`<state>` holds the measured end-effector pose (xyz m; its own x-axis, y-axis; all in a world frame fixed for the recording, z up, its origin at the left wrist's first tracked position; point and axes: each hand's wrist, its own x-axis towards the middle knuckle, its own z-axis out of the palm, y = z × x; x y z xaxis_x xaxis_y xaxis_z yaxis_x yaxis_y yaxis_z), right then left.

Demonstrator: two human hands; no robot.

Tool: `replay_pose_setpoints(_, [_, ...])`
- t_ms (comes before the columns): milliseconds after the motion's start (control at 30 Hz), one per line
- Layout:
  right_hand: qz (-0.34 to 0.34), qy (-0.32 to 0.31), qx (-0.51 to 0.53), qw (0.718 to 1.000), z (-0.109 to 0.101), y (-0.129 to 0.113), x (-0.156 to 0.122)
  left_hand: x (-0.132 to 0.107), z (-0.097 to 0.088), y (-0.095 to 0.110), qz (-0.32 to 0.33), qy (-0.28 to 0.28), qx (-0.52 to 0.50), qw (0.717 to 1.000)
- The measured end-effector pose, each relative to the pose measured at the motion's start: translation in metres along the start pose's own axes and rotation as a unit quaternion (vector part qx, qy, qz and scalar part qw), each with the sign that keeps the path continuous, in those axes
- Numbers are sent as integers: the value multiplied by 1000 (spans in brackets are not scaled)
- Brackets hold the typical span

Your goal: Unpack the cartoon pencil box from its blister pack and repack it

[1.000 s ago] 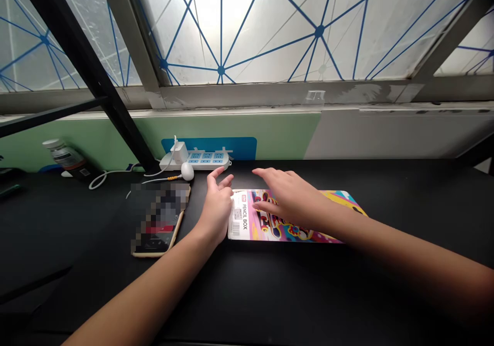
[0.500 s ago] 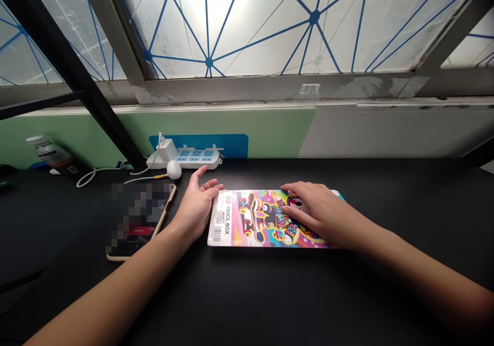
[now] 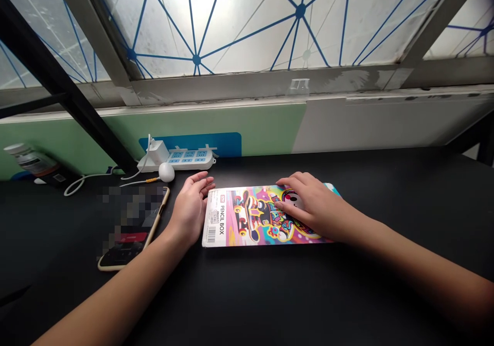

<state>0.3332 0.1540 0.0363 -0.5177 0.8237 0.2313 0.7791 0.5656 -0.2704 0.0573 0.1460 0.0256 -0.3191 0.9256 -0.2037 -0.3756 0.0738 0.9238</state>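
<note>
A flat, brightly printed pencil box (image 3: 247,217) with a white label end lies on the black table (image 3: 270,294). My left hand (image 3: 191,207) stands on its edge against the box's left end, fingers slightly curled and apart, holding nothing. My right hand (image 3: 309,204) lies palm down on the right half of the lid, fingers stretched flat toward the middle.
A phone (image 3: 131,228) lies left of my left hand. Behind it are a white power strip (image 3: 181,158) with a plugged charger, a white round earphone case (image 3: 166,171) on a cable, and a bottle (image 3: 33,162) lying at far left. A window sill and wall panel run along the back.
My right hand slid from the box's left part to its right half and settled flat. My left hand lowered its fingers beside the box's end. The view shifted left and down.
</note>
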Motion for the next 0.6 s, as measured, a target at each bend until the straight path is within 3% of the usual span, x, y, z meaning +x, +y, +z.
replay_pose_setpoints(133, [-45, 84, -52, 994, 2, -4, -2, -5, 0, 1, 19, -33, 35, 999])
replay_pose_setpoints(300, [-128, 199, -101, 966, -3, -8, -5, -13, 0, 6, 87, -77, 93, 989])
replay_pose_setpoints(467, [-155, 246, -100, 952, -15, -16, -12, -18, -1, 13, 200, -152, 100, 963])
replay_pose_setpoints(600, [-152, 266, -111, 945, -18, -25, -19, -26, -4, 18, 326, -132, 165, 921])
